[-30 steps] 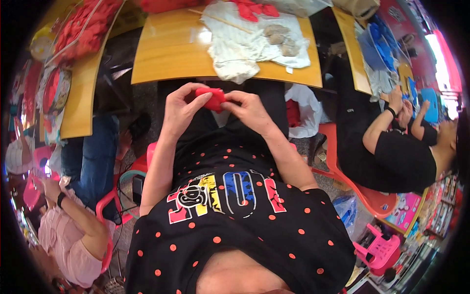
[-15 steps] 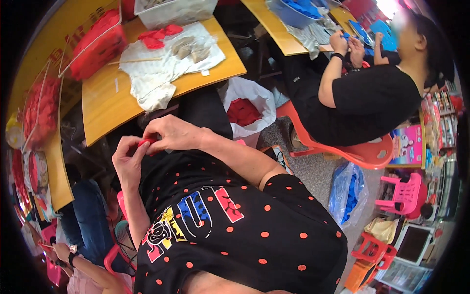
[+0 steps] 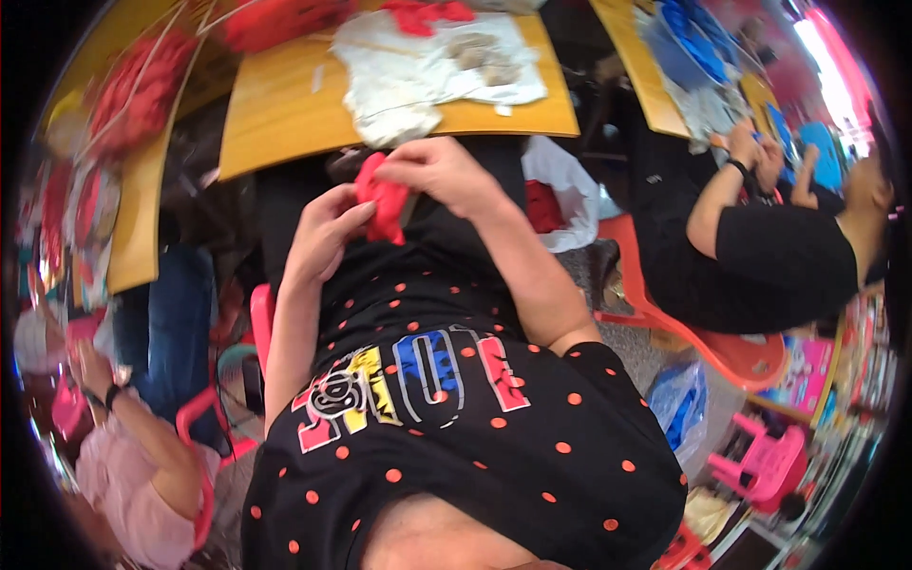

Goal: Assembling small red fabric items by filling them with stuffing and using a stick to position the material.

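A small piece of red fabric (image 3: 384, 207) hangs between my two hands over my lap, just off the table's near edge. Its lower end dangles down beside the left fingers. My left hand (image 3: 325, 236) pinches the piece at its side between thumb and fingers. From the right, my right hand (image 3: 445, 177) grips its upper part, thumb against bent fingers. What the cloth is shaped into cannot be made out. Beyond my hands a rumpled white cloth (image 3: 378, 81) lies on the wooden table (image 3: 271, 109), bearing more red fabric (image 3: 425, 16) and some grey-beige pieces (image 3: 486, 59).
A white bag (image 3: 581, 195) with red pieces stands on the floor right of my legs. Further right, a person in black (image 3: 779, 249) sits on an orange chair (image 3: 655, 304) at another table. A person in pink (image 3: 142, 465) sits at the left. A pink stool (image 3: 760, 461) stands lower right.
The red fabric, mostly hidden in my fingers before, now hangs visibly between them. My hands have spread slightly, the right gripping higher. The whole view has turned.
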{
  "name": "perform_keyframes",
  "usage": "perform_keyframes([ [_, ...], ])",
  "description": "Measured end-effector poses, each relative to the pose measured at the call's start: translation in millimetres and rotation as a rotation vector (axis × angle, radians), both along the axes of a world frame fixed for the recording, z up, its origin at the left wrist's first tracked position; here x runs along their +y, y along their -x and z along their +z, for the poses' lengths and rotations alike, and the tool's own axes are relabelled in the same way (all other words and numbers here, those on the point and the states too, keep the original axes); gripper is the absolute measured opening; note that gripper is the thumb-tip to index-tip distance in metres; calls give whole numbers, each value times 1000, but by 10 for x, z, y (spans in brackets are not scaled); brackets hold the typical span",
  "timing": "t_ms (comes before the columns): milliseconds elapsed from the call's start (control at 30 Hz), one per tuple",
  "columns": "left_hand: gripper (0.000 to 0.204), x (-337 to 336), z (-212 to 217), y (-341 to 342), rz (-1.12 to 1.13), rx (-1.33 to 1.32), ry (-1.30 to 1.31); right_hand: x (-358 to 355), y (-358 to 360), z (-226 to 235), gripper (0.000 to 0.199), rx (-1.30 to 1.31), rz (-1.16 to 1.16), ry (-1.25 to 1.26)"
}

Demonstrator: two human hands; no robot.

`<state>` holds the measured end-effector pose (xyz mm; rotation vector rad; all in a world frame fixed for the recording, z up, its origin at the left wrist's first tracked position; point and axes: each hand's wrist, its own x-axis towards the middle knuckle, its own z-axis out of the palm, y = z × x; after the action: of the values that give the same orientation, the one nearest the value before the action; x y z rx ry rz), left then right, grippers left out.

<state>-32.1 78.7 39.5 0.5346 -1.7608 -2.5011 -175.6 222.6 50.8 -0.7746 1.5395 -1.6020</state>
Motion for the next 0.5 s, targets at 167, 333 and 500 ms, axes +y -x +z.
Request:
perform_keyframes([
  [167, 16, -106, -5, -34, -37, 24, -385, 19, 90, 28, 32, -287, 137, 111],
  [333, 24, -139, 23, -96, -224, 98, -612, -28, -51, 81, 38, -164, 360, 212],
  [500, 33, -146, 23, -88, -194, 35, -480, -33, 6, -93, 18, -72, 215, 181],
])
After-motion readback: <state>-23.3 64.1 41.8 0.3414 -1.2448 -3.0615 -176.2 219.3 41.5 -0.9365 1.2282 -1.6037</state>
